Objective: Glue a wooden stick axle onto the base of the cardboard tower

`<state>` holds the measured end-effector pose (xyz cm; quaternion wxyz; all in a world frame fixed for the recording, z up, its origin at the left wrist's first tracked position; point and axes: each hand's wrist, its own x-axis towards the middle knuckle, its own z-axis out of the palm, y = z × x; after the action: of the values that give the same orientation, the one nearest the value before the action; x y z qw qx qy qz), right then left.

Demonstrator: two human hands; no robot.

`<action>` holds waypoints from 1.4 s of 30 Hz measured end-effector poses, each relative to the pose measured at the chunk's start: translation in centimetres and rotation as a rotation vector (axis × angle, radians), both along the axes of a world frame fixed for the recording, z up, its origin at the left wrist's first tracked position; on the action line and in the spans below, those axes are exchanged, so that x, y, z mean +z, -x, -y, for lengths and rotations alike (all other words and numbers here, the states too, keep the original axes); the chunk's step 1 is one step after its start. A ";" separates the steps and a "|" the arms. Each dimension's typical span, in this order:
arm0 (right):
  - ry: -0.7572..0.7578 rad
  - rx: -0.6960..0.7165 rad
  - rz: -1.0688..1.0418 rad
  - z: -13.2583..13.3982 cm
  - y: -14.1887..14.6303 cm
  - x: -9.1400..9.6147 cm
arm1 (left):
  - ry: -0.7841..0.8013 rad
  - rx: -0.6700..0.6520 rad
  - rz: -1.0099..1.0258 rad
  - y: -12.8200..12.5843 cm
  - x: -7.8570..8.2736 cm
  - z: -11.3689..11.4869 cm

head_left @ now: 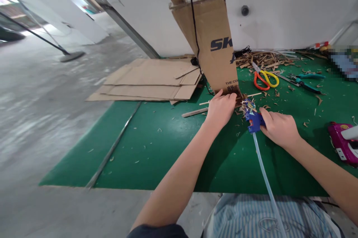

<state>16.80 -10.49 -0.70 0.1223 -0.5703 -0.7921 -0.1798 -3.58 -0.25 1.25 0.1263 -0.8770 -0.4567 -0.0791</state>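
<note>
Cardboard tower [214,48] stands on the green table [156,130] — body looks mostly built, base glueing prob. unfinished. Your L hand [222,107] grips its bottom edge; your R hand [279,128] holds the blue glue gun [254,121], nozzle nr. the base. Flat cardboard sheets [148,76] lie alongside, apparently unused.

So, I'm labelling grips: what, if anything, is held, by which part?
Right hand: blue glue gun, by its handle. Left hand: at the lower end of the cardboard structure; grip unclear.
</note>
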 end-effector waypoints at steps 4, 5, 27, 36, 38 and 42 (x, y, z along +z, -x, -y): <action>-0.109 -0.029 -0.014 -0.8 -1.2 0.6 | 0.031 0.022 0.002 0.0 0.4 0.2; -0.119 -0.071 -0.016 -1.1 -1.5 0.8 | 0.031 0.029 0.004 0.0 0.4 0.2; -0.005 -0.448 -0.109 -5.2 -4.8 -1.5 | 0.053 -0.028 0.070 1.0 0.3 -0.6; -0.011 -0.211 -0.108 -3.4 -2.7 1.6 | 0.091 -0.070 -0.052 1.3 2.2 -0.9; 0.115 -0.016 -0.138 -3.1 -1.6 1.5 | 0.085 -0.074 -0.067 1.4 2.1 -0.9; 0.265 0.171 -0.139 -2.7 0.0 0.6 | 0.041 -0.043 -0.049 1.7 1.3 -0.7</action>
<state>16.78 -7.80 -0.10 0.1151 -0.5229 -0.8443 -0.0228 -5.26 0.40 2.59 0.1176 -0.8909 -0.4358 -0.0507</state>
